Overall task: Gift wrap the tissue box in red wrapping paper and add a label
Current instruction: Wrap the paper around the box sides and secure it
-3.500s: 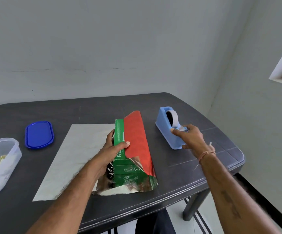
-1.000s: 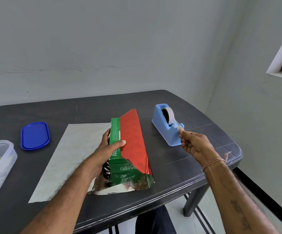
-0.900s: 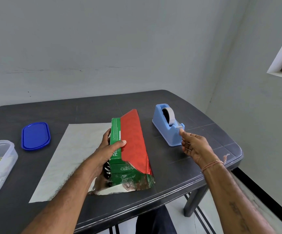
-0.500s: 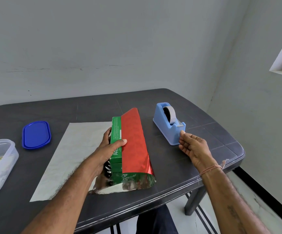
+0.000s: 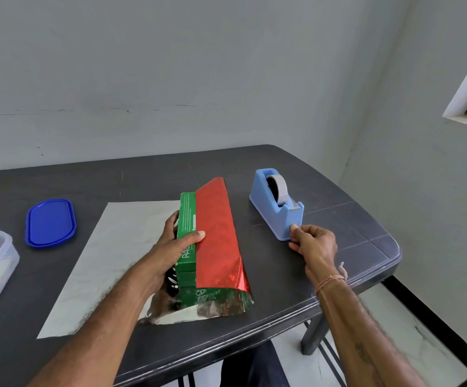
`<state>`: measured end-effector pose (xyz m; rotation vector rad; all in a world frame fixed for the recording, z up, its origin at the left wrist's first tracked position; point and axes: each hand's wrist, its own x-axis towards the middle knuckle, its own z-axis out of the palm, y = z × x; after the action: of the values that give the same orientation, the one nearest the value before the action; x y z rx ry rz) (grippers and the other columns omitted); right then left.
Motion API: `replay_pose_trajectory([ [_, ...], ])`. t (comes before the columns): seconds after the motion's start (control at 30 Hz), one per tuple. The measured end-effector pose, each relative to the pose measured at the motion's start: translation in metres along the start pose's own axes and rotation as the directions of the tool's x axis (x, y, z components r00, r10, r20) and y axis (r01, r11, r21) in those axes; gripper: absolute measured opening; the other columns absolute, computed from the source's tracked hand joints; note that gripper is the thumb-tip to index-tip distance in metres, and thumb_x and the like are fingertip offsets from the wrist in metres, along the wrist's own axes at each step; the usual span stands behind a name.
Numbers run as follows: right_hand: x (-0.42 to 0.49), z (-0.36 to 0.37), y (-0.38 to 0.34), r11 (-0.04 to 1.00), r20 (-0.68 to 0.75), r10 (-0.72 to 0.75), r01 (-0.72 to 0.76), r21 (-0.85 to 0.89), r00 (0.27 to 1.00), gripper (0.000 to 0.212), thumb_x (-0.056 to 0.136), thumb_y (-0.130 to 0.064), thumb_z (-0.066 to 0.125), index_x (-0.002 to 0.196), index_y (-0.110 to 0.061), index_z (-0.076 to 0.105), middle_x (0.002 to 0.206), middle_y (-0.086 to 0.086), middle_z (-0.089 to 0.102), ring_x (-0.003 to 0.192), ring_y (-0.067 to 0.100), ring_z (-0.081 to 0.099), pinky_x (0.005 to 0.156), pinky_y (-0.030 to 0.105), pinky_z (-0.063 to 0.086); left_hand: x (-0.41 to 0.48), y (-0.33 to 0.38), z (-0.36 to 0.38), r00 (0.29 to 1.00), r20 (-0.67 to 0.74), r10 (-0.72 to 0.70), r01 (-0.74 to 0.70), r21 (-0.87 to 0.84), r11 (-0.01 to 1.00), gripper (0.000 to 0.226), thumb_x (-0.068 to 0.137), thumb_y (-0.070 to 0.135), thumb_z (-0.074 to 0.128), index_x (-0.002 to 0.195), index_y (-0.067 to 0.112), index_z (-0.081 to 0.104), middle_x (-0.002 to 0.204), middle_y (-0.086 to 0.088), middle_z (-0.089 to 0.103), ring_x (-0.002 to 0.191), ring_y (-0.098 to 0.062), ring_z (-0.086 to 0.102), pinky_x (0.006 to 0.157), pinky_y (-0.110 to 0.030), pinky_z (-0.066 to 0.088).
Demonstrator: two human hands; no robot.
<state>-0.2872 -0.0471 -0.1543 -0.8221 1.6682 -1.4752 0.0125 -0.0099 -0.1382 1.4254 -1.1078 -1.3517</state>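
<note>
Taping the first flap is the step in hand: left of the blue tape dispenser (image 5: 277, 210), the left hand (image 5: 175, 247) grips the green tissue box (image 5: 187, 227), thumb pinning the red wrapping paper (image 5: 217, 238) edge on top. The right hand (image 5: 314, 244) pinches thumb to forefinger at the dispenser's near end (whether on tape, I cannot tell). Next, a strip must bridge paper edge and box.

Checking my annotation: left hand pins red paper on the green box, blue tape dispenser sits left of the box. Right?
No: head view shows the tape dispenser right of the box. The left hand pinning the red paper is correct.
</note>
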Motion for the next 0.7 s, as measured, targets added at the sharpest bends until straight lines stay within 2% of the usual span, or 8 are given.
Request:
replay_pose_trajectory([
  [0.07, -0.001, -0.002, 0.001, 1.0, 0.018, 0.014, -0.013, -0.021, 1.0, 0.013, 0.09, -0.016, 0.079, 0.082, -0.006, 0.075, 0.091, 0.013, 0.075, 0.065, 0.013, 0.068, 0.068, 0.029, 0.064, -0.001, 0.0, 0.0, 1.0, 0.0, 0.0, 0.0, -0.01, 1.0, 0.089, 0.087, 0.036, 0.079, 0.154, 0.05, 0.022, 0.14, -0.001, 0.057, 0.113, -0.025, 0.067, 0.102, -0.052, 0.052],
  [0.23, -0.023, -0.015, 0.002, 0.999, 0.157, 0.032, -0.036, 0.019, 0.987, 0.021, 0.097, -0.019, 0.071, 0.088, -0.001, 0.07, 0.085, 0.015, 0.068, 0.078, 0.019, 0.066, 0.063, 0.028, 0.06, -0.002, 0.002, -0.001, 1.0, 0.01, 0.004, -0.004, -0.006, 1.0, 0.089, 0.088, 0.038, 0.079, 0.154, 0.051, 0.021, 0.142, 0.0, 0.056, 0.115, -0.025, 0.066, 0.103, -0.053, 0.052],
  [0.33, -0.043, -0.018, -0.012, 0.995, 0.333, -0.098, 0.101, 0.01, 0.938, 0.021, 0.1, -0.022, 0.066, 0.098, -0.001, 0.068, 0.088, 0.012, 0.068, 0.084, 0.02, 0.067, 0.064, 0.026, 0.06, -0.004, 0.003, 0.002, 1.0, 0.016, 0.027, -0.027, -0.015, 1.0, 0.086, 0.09, 0.034, 0.077, 0.154, 0.048, 0.021, 0.143, 0.0, 0.055, 0.116, -0.023, 0.065, 0.101, -0.049, 0.054],
  [0.4, -0.048, -0.007, -0.035, 0.96, 0.498, -0.215, 0.275, -0.05, 0.84, 0.022, 0.1, -0.024, 0.065, 0.095, -0.002, 0.067, 0.087, 0.007, 0.068, 0.086, 0.016, 0.066, 0.068, 0.024, 0.058, -0.006, 0.003, 0.002, 0.999, 0.016, 0.038, -0.038, -0.027, 0.999, 0.083, 0.092, 0.03, 0.076, 0.154, 0.045, 0.023, 0.142, 0.001, 0.055, 0.114, -0.019, 0.066, 0.091, -0.038, 0.057],
  [0.47, -0.05, 0.013, -0.063, 0.881, 0.652, -0.276, 0.458, -0.122, 0.706, 0.022, 0.1, -0.025, 0.066, 0.092, -0.005, 0.066, 0.084, 0.002, 0.066, 0.082, 0.009, 0.062, 0.071, 0.023, 0.056, -0.008, 0.003, 0.001, 0.999, 0.017, 0.046, -0.046, -0.034, 0.998, 0.081, 0.092, 0.029, 0.076, 0.153, 0.046, 0.025, 0.14, 0.004, 0.057, 0.112, -0.017, 0.067, 0.085, -0.033, 0.057],
  [0.6, -0.043, 0.069, -0.109, 0.668, 0.869, -0.255, 0.727, -0.158, 0.424, 0.012, 0.096, -0.021, 0.072, 0.092, -0.01, 0.066, 0.082, -0.01, 0.065, 0.076, -0.002, 0.06, 0.073, 0.019, 0.052, -0.009, 0.002, -0.001, 0.999, 0.011, 0.045, -0.045, -0.047, 0.998, 0.085, 0.086, 0.035, 0.082, 0.15, 0.048, 0.028, 0.138, 0.004, 0.06, 0.114, -0.021, 0.069, 0.102, -0.047, 0.054],
  [0.63, -0.038, 0.082, -0.114, 0.631, 0.906, -0.217, 0.76, -0.154, 0.363, 0.013, 0.095, -0.02, 0.073, 0.093, -0.01, 0.066, 0.085, -0.007, 0.067, 0.079, 0.002, 0.062, 0.076, 0.023, 0.054, -0.009, 0.002, -0.001, 0.999, 0.012, 0.041, -0.04, -0.044, 0.998, 0.091, 0.081, 0.039, 0.084, 0.151, 0.049, 0.028, 0.138, 0.004, 0.061, 0.114, -0.022, 0.07, 0.103, -0.049, 0.054],
  [0.7, -0.028, 0.104, -0.118, 0.548, 0.946, -0.135, 0.817, -0.177, 0.295, 0.015, 0.094, -0.023, 0.075, 0.094, -0.012, 0.065, 0.092, 0.002, 0.07, 0.085, 0.017, 0.066, 0.087, 0.038, 0.056, -0.008, 0.002, -0.002, 1.0, 0.014, 0.026, -0.026, -0.035, 0.999, 0.101, 0.069, 0.049, 0.087, 0.15, 0.053, 0.026, 0.139, 0.004, 0.061, 0.114, -0.023, 0.07, 0.103, -0.052, 0.054],
])
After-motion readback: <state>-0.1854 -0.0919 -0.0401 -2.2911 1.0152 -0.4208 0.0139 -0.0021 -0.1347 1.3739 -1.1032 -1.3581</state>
